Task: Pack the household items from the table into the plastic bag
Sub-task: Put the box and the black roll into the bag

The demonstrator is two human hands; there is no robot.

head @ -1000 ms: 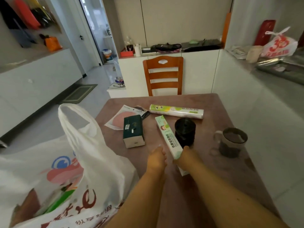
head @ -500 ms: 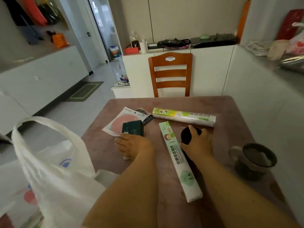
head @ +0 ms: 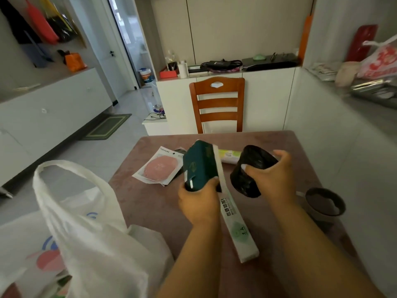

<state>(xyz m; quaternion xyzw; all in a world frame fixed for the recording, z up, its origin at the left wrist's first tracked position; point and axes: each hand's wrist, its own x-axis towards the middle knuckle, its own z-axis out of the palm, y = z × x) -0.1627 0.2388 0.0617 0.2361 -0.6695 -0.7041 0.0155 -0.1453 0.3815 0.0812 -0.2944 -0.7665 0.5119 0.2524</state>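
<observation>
- Head view: we are holding two items above the table (head: 150,211), left hand (head: 198,202) gripping the green box (head: 199,166), right hand (head: 271,179) wrapped around the black roll (head: 251,171).
- We are aiming for the bag (head: 90,233) at lower left; lowering each item into its mouth should avoid snagging.
- Both forearms are reaching forward, items tilted.
</observation>
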